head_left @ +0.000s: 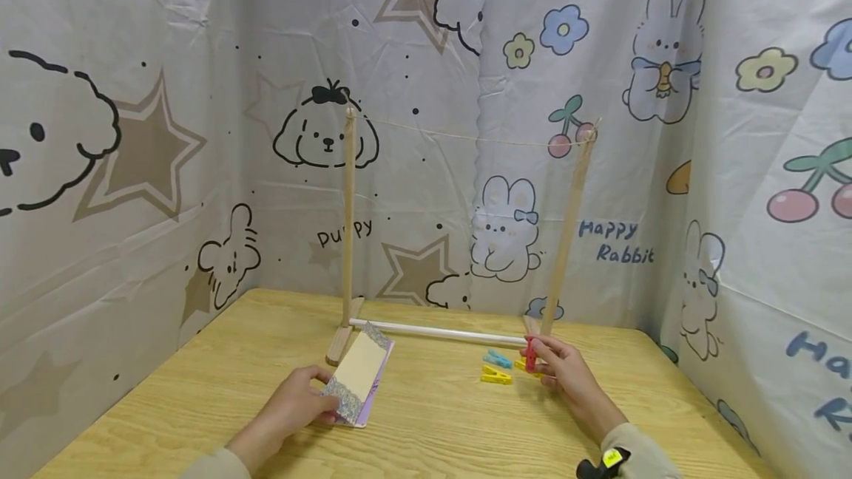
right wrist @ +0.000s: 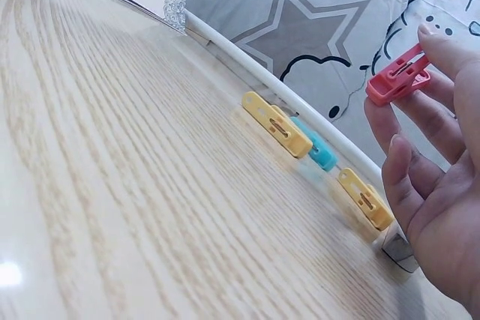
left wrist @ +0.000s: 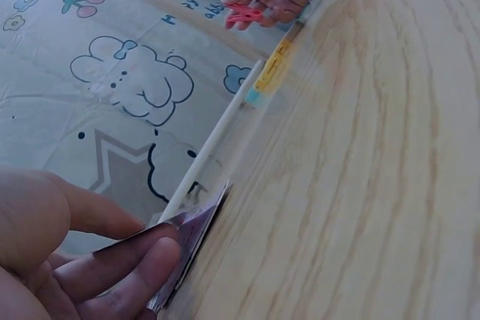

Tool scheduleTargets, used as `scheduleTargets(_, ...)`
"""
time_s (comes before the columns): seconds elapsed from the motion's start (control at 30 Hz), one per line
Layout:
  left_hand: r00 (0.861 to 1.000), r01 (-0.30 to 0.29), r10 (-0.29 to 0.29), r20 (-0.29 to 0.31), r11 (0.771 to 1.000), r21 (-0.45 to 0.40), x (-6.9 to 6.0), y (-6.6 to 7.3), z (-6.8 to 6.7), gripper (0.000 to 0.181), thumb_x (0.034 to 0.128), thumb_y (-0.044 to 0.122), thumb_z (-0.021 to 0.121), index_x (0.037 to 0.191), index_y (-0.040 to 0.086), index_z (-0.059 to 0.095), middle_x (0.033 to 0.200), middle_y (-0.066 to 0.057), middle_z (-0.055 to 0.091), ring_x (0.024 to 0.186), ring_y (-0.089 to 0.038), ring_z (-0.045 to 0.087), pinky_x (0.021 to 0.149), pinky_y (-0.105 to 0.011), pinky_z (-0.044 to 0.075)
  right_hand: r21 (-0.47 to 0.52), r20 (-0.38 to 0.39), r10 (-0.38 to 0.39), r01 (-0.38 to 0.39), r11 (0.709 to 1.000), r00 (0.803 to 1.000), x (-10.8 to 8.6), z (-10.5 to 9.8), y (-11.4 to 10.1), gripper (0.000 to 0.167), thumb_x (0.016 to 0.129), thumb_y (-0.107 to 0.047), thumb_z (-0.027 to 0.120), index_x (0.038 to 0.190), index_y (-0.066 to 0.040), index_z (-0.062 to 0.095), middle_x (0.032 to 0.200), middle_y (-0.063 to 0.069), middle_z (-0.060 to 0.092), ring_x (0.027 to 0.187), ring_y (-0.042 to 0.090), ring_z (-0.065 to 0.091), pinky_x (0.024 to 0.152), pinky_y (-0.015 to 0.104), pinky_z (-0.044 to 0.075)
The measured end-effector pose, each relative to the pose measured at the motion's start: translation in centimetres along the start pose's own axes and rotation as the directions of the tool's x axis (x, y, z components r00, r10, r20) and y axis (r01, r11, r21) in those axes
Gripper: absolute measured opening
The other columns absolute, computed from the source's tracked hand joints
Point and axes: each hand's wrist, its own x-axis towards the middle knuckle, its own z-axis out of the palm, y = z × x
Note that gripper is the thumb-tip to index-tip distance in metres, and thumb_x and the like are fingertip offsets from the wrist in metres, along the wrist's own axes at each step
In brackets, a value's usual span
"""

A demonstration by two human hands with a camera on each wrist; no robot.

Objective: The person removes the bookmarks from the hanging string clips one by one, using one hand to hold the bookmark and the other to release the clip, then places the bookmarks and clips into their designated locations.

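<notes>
My left hand point(head_left: 293, 401) grips the near end of a folded card point(head_left: 362, 368), cream in the middle with silvery lace-like bands and a purple layer underneath. In the left wrist view, its fingers point(left wrist: 154, 264) pinch the card's edge just above the wood. A red clothespin point(right wrist: 399, 80) is held between the thumb and fingers of my right hand point(head_left: 566, 372), raised off the table. Close by that hand lie a blue clothespin point(head_left: 498, 359) and a yellow clothespin point(head_left: 495, 375). Another yellow clothespin point(right wrist: 365, 200) is partly hidden by the right hand in the head view.
Behind the clothespins stands a wooden frame with a left post point(head_left: 349, 220), a right post point(head_left: 568, 235) and a white bottom rod point(head_left: 439, 332). A thin string point(head_left: 459, 137) spans the post tops. Printed curtains point(head_left: 426, 205) enclose the wooden table point(head_left: 426, 435).
</notes>
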Motion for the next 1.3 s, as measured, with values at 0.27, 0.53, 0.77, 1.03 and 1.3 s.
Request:
scheduleTargets(0.27,0.999,-0.021,0.021,-0.024,0.999,0.029,-0.2,-0.4,0.3,0.034,0.0846,-0.003,0.075,0.115,-0.006,0.06,0.076,-0.01,0.068,0.061,-0.023,0.069,0.067,-0.036,0.057,-0.088,-0.008,0.003,-0.004,0.996,1.0,0.2,0.1,0.0,0.055,0.102,-0.037,0.068,0.142,0.0,0.059,0.118,0.012,0.072,0.089,0.021,0.066,0.063,0.026,0.047)
scheduleTargets(0.53,0.995,-0.08,0.089,-0.038,0.98,0.181,-0.6,-0.4,0.4,0.038,0.0831,0.002,0.078,0.115,-0.008,0.061,0.063,-0.004,0.064,0.054,-0.018,0.064,0.054,-0.031,0.05,-0.394,-0.052,-0.115,0.086,0.915,0.992,0.7,0.0,0.5,0.042,0.1,-0.027,0.072,0.13,0.003,0.067,0.095,0.01,0.07,0.068,0.02,0.062,0.052,0.026,0.044)
scheduleTargets(0.77,0.987,-0.124,0.15,-0.063,0.941,0.315,-0.6,-0.5,0.3,0.039,0.0792,0.011,0.081,0.111,-0.007,0.066,0.06,0.0,0.06,0.047,-0.014,0.053,0.048,-0.03,0.042,-0.69,0.019,-0.274,0.211,0.693,0.962,0.6,0.4,1.3,0.031,0.096,-0.027,0.077,0.117,-0.004,0.075,0.092,0.0,0.073,0.088,0.02,0.067,0.08,0.041,0.053)
scheduleTargets(1.03,0.987,-0.117,0.154,-0.046,0.88,0.46,-0.3,-0.3,0.1,0.039,0.0795,0.021,0.082,0.109,-0.002,0.07,0.073,-0.001,0.063,0.051,-0.015,0.05,0.056,-0.035,0.043,-0.815,0.063,-0.341,0.246,0.525,0.938,0.1,0.6,1.3,0.025,0.095,-0.031,0.077,0.103,-0.007,0.078,0.079,-0.007,0.07,0.079,0.018,0.066,0.078,0.047,0.053)
scheduleTargets(1.3,0.99,-0.087,0.132,-0.041,0.825,0.559,-0.6,-0.1,-0.2,0.044,0.0816,0.03,0.085,0.116,0.008,0.069,0.082,0.0,0.064,0.066,-0.019,0.052,0.057,-0.038,0.045,-0.867,0.055,-0.325,0.207,0.454,0.944,0.1,1.2,1.9,0.029,0.094,-0.037,0.077,0.103,-0.009,0.078,0.073,-0.009,0.062,0.067,0.012,0.055,0.062,0.037,0.046)
